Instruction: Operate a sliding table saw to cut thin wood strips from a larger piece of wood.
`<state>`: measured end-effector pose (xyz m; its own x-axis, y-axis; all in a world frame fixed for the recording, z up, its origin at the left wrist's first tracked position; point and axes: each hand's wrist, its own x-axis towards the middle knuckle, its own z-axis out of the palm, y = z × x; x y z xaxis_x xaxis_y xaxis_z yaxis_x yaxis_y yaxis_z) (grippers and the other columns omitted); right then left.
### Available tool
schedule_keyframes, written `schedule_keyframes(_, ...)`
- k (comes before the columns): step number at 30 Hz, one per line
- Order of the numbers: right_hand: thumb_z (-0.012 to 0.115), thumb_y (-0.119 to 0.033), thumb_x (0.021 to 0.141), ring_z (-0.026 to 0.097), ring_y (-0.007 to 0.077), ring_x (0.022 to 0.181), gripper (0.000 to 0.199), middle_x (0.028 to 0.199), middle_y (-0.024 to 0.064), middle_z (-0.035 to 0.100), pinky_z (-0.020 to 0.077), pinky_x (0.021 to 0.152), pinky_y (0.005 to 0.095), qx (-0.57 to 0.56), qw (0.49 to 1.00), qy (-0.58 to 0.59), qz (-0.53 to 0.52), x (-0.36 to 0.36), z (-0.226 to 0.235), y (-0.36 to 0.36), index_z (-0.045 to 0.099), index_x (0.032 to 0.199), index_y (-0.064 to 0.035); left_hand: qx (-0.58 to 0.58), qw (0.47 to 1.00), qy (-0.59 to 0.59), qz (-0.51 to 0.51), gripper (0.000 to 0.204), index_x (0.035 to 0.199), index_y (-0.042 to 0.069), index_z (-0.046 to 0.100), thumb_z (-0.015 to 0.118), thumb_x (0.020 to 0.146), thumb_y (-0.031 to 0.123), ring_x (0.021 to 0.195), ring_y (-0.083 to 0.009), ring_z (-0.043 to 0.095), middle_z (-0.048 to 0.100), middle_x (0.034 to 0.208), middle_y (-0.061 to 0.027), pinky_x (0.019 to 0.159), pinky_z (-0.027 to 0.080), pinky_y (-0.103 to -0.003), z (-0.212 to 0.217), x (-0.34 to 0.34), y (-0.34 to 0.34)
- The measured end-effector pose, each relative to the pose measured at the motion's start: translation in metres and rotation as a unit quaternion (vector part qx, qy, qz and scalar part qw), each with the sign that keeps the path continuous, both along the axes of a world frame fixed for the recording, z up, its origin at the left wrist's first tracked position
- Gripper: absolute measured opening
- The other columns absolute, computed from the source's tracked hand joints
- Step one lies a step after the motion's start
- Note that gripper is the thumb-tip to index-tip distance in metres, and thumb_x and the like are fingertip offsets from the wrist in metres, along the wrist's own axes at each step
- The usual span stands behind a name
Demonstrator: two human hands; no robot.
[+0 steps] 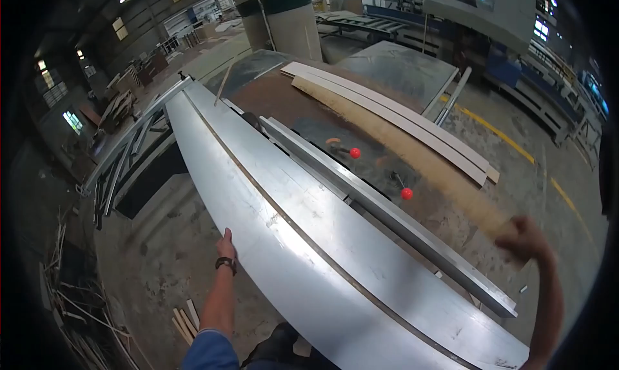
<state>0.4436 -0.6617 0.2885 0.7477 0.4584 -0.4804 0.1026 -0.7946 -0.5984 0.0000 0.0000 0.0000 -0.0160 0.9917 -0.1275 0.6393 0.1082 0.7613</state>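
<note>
Long silver metal worktop (290, 267), bare left hand (225, 247) at its edge

The left hand, above a black wristband (226, 262), touches the worktop's left edge, thumb up; its other fingers are hidden, so I cannot tell whether they grip. The worktop spans the middle. At right, the bare right hand (521, 240) is blurred; nothing shows in it, but how far its fingers close is unclear.

If the worktop shifted, the left fingers could get caught; a wide right-arm swing might knock the long pale boards (451, 152) nearby.

Thin wooden scraps (71, 299) litter the left; glare and scuffs mark the silver, then come a grey metal bar (387, 206), a red ball knob (355, 153) and yellow stripes (496, 135) on grey floor (516, 205).
</note>
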Motion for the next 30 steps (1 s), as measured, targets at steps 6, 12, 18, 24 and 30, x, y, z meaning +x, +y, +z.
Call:
schedule_keyframes(6,0.078,-0.019,0.080,0.068,0.0210,0.060,0.034,0.076,0.0143,0.069,0.0568,0.053,0.0357,0.079,0.989,0.082,-0.098,-0.156,0.000,-0.029,0.068,0.096,0.0104,0.045,0.989,-0.138,0.023,0.064,0.073,-0.009,0.059,0.061,0.092,0.053,0.063,-0.0223,0.048,0.056,0.064,-0.0163,0.065,0.043,-0.043,-0.012,0.048,-0.070)
schedule_keyframes(12,0.081,-0.014,0.074,0.069,0.0213,0.064,0.034,0.078,0.0149,0.070,0.0587,0.056,0.0363,0.126,0.989,-0.018,-0.077,-0.247,-0.024,-0.061,0.067,0.093,0.0106,0.035,0.984,-0.173,0.017,0.065,0.074,-0.007,0.060,0.063,0.089,0.056,0.063,-0.0274,0.053,0.059,0.067,-0.0207,0.065,0.044,-0.045,-0.024,0.058,-0.097)
schedule_keyframes(18,0.073,-0.021,0.088,0.068,0.0196,0.069,0.057,0.090,0.0190,0.070,0.0568,0.058,0.0319,0.170,0.969,0.168,-0.065,-0.309,-0.021,-0.032,0.054,0.135,0.0044,0.027,0.985,-0.168,0.028,0.062,0.073,-0.007,0.059,0.064,0.088,0.053,0.068,-0.0354,0.058,0.062,0.073,-0.0238,0.068,0.045,-0.048,-0.026,0.037,-0.123)
schedule_keyframes(24,0.075,-0.024,0.086,0.060,0.0125,0.072,0.036,0.083,0.0090,0.069,0.0501,0.060,0.0305,0.215,0.963,0.159,-0.015,-0.374,-0.008,0.031,0.067,0.102,0.0072,-0.027,0.986,-0.166,0.008,0.057,0.069,-0.006,0.058,0.069,0.086,0.048,0.060,-0.0297,0.053,0.058,0.065,-0.0214,0.062,0.043,-0.046,-0.009,0.030,-0.178)
schedule_keyframes(30,0.073,-0.023,0.090,0.061,0.0136,0.078,0.032,0.088,0.0083,0.071,0.0508,0.067,0.0318,0.205,0.950,0.233,-0.046,-0.425,-0.066,0.091,0.068,0.102,0.0061,-0.129,0.967,-0.213,-0.054,0.058,0.056,-0.005,0.054,0.075,0.082,0.042,0.051,-0.0123,0.039,0.041,0.049,-0.0064,0.050,0.037,-0.041,0.004,0.021,-0.216)
